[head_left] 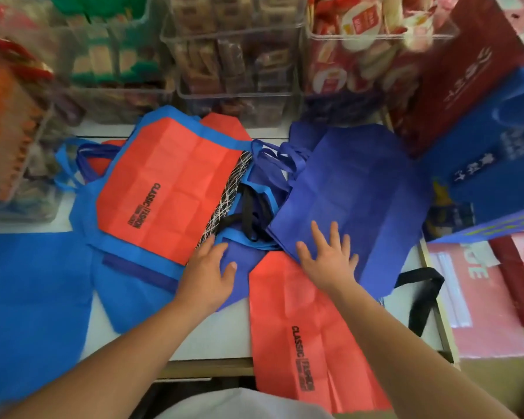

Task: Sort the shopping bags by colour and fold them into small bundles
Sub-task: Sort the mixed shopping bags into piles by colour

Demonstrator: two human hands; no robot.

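shopping bags (pixel 176 176) lie mixed, red and blue, across mid-frame. the dark blue bag (pixel 354 182) stretches from centre toward upper right, under the right hand (pixel 327 261), flat with fingers spread wide. the left hand (pixel 208 270) lies relaxed just left, on another blue bag.

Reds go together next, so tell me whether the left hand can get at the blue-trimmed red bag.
Probably yes: the left hand lies open beside the near corner of the red bag, and nothing covers it.
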